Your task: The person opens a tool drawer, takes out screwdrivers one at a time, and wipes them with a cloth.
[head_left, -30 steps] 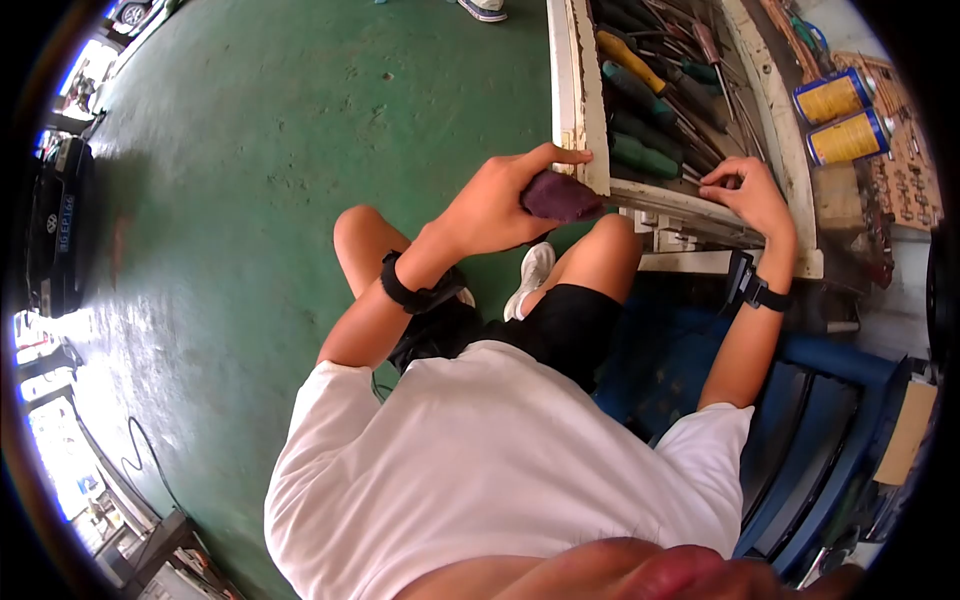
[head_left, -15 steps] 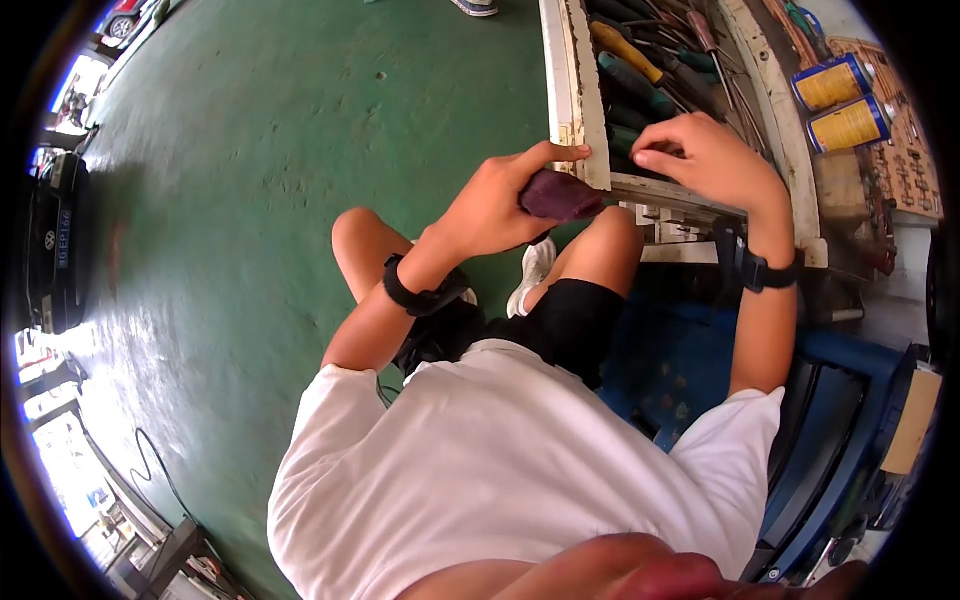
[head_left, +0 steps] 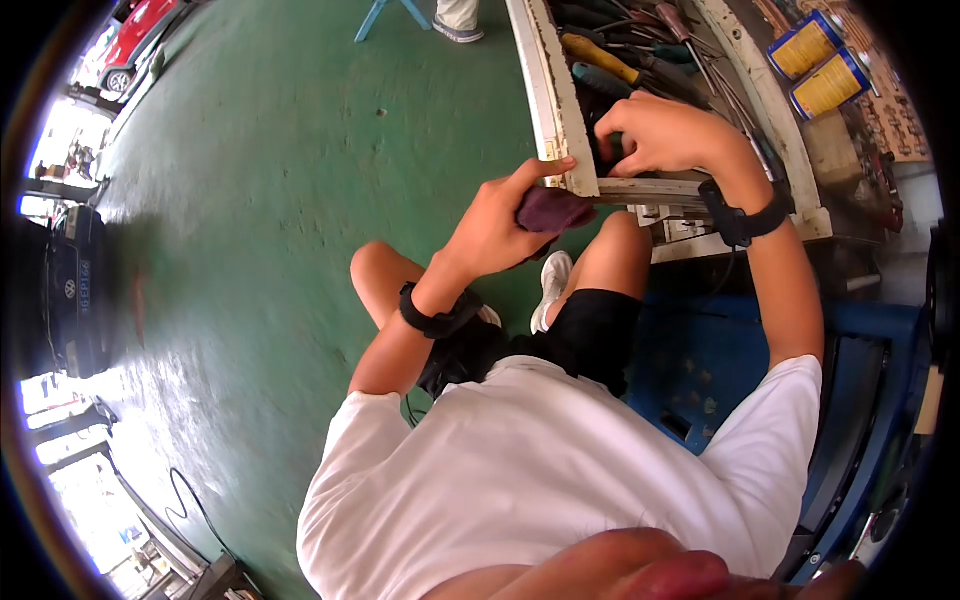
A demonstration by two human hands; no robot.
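My left hand (head_left: 492, 228) is closed around a bunched maroon cloth (head_left: 555, 210), its thumb stretched along the near corner of an open drawer. The drawer has a worn white rim (head_left: 548, 95) and holds many tools. Just inside the near end, my right hand (head_left: 668, 137) reaches down with bent fingers; thumb and forefinger stand apart with nothing visible gripped between them. Beyond it lie a yellow-handled tool (head_left: 600, 58), a teal-handled tool (head_left: 602, 80) and a screwdriver with a reddish handle (head_left: 674, 22).
Two blue-and-yellow cans (head_left: 830, 84) lie right of the drawer. A blue plastic piece (head_left: 680, 350) is beside my legs. Green floor (head_left: 260, 150) spreads left, with a dark car (head_left: 78, 290) at the edge. Another person's shoe (head_left: 458, 31) and blue stand legs (head_left: 392, 16) show at the top.
My right hand has moved left and deeper into the drawer, its fingers now spread wider. My left hand keeps the cloth at the drawer corner. The camera view has shifted slightly.
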